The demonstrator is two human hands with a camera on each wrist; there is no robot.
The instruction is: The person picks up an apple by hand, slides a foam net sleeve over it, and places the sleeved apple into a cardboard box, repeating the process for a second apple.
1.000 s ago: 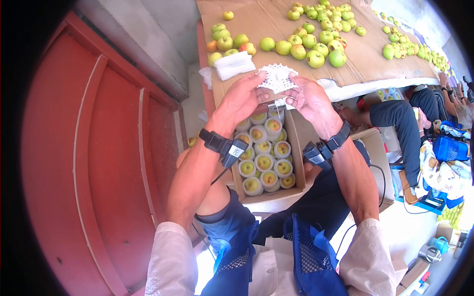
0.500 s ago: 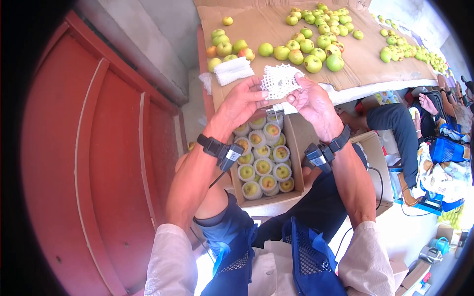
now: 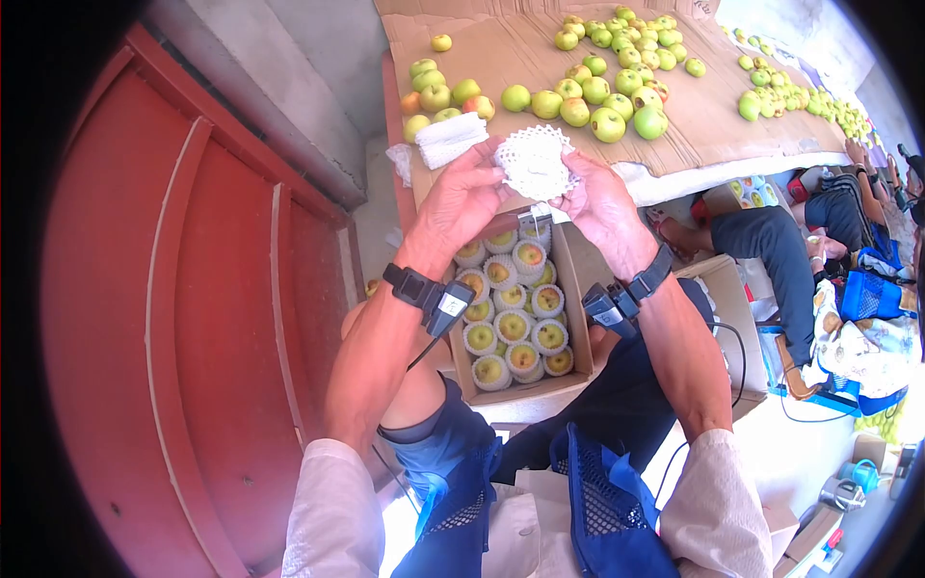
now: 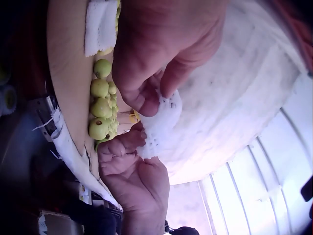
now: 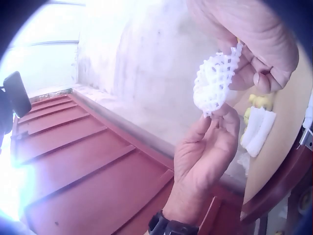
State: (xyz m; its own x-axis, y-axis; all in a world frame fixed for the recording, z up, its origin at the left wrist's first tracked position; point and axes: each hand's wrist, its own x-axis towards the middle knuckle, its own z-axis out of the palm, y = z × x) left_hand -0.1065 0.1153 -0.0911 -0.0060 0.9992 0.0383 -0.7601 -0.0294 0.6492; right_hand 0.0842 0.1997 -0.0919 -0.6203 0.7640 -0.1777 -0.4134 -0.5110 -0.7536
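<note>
A white foam net [image 3: 536,164] is stretched between both hands above the front edge of the cardboard-covered table. The left hand [image 3: 461,199] pinches its left side, and the right hand [image 3: 605,204] pinches its right side. In the left wrist view the net [image 4: 159,127] spans from the left hand [image 4: 168,44] to the right hand [image 4: 134,176]. Its open lattice [image 5: 215,81] shows in the right wrist view. Just below the hands stands a carton [image 3: 575,289] of apples in foam nets [image 3: 514,326]. A folded stack of white nets [image 3: 450,141] lies left of the hands.
Loose green apples [image 3: 608,124] are spread over the cardboard [image 3: 713,116]. A red door [image 3: 231,318] and a grey wall stand at the left. At the right are another open carton [image 3: 729,299], a seated person's leg [image 3: 771,255] and a blue basket [image 3: 872,294].
The net has been turned and spread between the fingers, from a flatter fan shape to a rounder one. Both hands remain above the carton's far end, with their fingers shifted on the net.
</note>
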